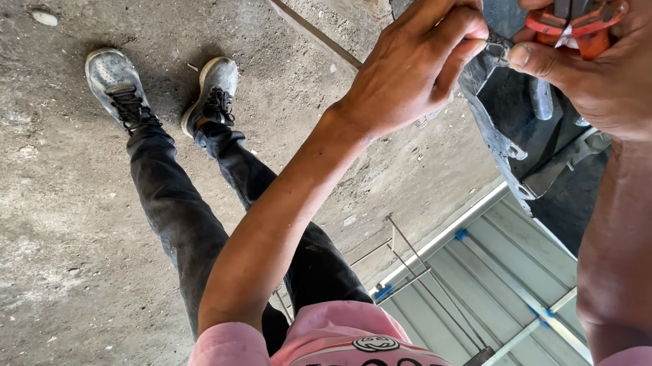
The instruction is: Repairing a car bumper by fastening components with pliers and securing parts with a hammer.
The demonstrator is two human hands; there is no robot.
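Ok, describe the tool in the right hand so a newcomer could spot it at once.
Start at the dark metal panel at the upper right, where both hands meet. The right hand grips a pair of pliers against it, opposite the left hand, which pinches a small metal piece. The pliers' orange-red handles and dark steel head stand out from the grey and black around them.

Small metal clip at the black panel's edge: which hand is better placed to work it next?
Probably the left hand: its fingers already pinch the small metal clip. The right hand is occupied holding red-handled pliers.
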